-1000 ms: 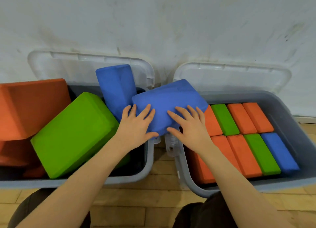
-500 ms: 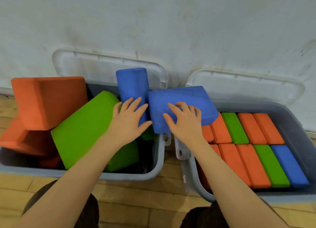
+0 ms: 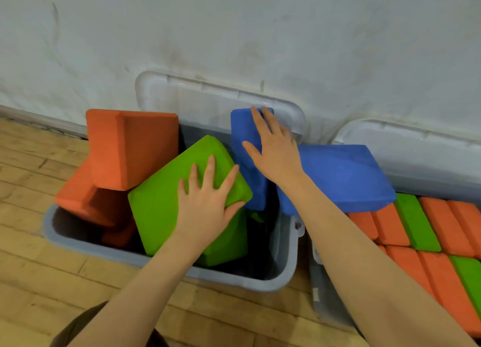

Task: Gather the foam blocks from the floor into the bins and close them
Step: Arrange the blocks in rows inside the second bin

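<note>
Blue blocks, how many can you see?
2: one blue block stands upright in the left bin under the right hand; another lies across both bins. More may be hidden.

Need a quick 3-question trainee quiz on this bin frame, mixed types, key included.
1. True or false: the left hand lies flat on the green block.
2. The right hand touches which block? A) orange B) upright blue C) green
3. Fill in: the flat blue block bridges the left bin and the ___ bin.

Key: 1 true; 2 B, the upright blue block; 3 right, meaning the right bin.
</note>
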